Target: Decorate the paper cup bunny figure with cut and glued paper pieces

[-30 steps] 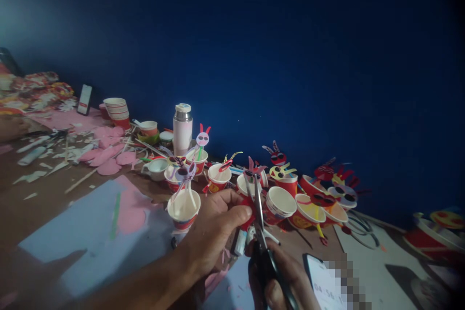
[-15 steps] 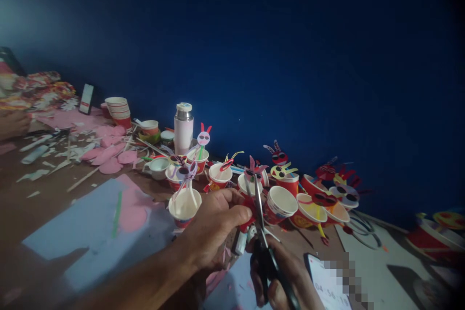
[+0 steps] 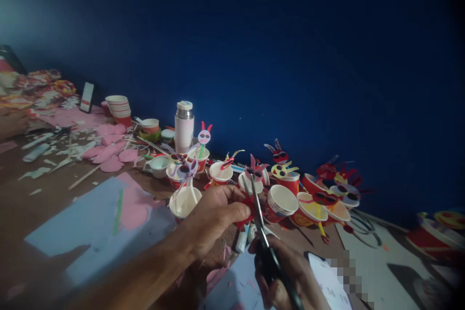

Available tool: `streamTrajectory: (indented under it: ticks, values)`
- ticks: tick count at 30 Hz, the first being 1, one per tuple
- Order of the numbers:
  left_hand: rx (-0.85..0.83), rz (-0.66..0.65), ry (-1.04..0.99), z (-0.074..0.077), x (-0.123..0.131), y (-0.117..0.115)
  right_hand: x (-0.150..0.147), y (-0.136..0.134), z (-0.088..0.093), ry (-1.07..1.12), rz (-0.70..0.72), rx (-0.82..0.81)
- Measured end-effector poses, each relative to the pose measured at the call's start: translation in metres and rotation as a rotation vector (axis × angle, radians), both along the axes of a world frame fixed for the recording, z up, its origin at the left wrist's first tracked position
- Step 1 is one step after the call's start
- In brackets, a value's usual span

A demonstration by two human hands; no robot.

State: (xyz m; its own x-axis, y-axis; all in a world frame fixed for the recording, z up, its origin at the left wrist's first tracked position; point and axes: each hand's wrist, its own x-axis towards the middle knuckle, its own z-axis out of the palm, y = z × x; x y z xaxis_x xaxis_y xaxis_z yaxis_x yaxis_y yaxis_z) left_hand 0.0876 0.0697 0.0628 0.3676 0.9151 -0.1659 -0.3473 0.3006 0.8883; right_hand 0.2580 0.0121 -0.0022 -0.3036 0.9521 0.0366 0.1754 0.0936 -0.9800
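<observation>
My left hand (image 3: 221, 210) is closed, its thumb pressed against the fingers around a small red piece (image 3: 248, 202), apparently paper. Much of that piece is hidden by the thumb and the scissors. In my right hand (image 3: 290, 271) are black-handled scissors (image 3: 259, 218), pointing up and away. Their blades lie right beside the red piece, with the tips a little apart; whether they touch it I cannot tell. Just behind the blades, a pink paper figure with dark eyes (image 3: 255, 170) stands over a paper cup (image 3: 250, 185). Stacked white-rimmed cups (image 3: 282, 199) stand right of the blades.
Several cups with paper figures line the wall side, among them a lilac one (image 3: 184, 170). A flask (image 3: 184, 128) stands behind. Blue-white paper (image 3: 83, 227) and pink cutouts (image 3: 109, 152) lie left. A phone (image 3: 329, 283) lies near my right hand. Another person's hand (image 3: 12, 123) is far left.
The scissors have shifted slightly, their tips moving a little left. My left hand stays closed on the red piece, slightly higher in view. The other things keep their places.
</observation>
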Motion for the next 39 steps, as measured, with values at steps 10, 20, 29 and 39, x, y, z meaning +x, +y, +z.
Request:
streamTrajectory:
  ticks: [10,20,29,39]
  values:
    - [-0.002,-0.023,0.006,-0.002,-0.002,0.002,0.001,-0.006,0.008,-0.023,-0.022,-0.040]
    - [-0.044,-0.054,0.010,-0.002,-0.006,0.006,-0.005,-0.006,0.009,0.016,-0.050,-0.057]
    - [0.025,-0.096,-0.018,-0.004,-0.001,-0.001,-0.010,-0.003,0.010,0.086,-0.074,-0.030]
    - [0.112,-0.015,0.097,0.000,-0.003,0.002,-0.007,-0.004,0.004,0.040,-0.038,-0.011]
